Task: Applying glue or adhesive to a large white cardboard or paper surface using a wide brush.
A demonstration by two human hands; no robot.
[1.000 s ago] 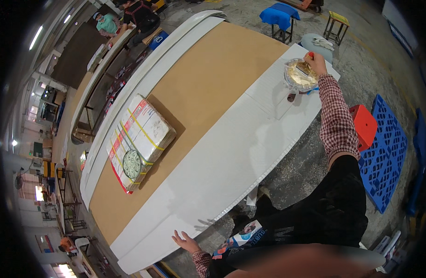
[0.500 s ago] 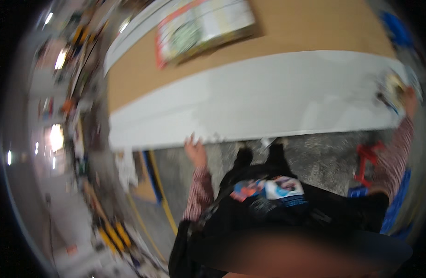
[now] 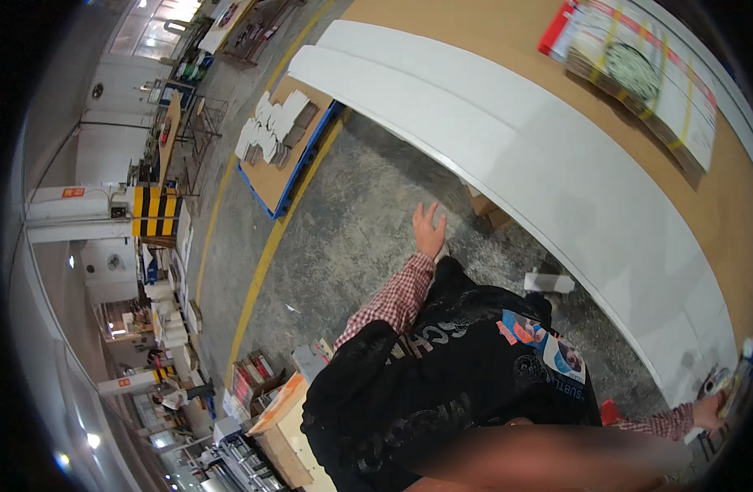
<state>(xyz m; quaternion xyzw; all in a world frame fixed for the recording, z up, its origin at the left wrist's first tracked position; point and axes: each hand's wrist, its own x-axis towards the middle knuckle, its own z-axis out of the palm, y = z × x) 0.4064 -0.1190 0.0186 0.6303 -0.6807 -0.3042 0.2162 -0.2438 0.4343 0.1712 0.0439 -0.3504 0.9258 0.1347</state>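
Note:
My left hand (image 3: 429, 230) hangs over the grey floor with its fingers spread, holding nothing and apart from the table. My right hand (image 3: 708, 412) reaches to the near right end of the table, beside what looks like a tape roll (image 3: 718, 380); its fingers are too small and blurred to show a grip. A long white sheet (image 3: 507, 156) lies along the table's edge, over a brown surface (image 3: 475, 33). Farther back on the table rests a strapped stack of printed sheets (image 3: 643, 78) with a red edge.
A blue pallet (image 3: 283, 202) carrying a brown board and white cut-outs (image 3: 271, 127) stands on the floor at left. Below the table are a cardboard box (image 3: 484, 207) and a white object (image 3: 548, 283). A person (image 3: 176, 399) is far off, beyond machinery (image 3: 237, 461).
My left hand has left the table edge and is now over the floor. The view has turned, showing more workshop at left. My right hand stays near the table's end.

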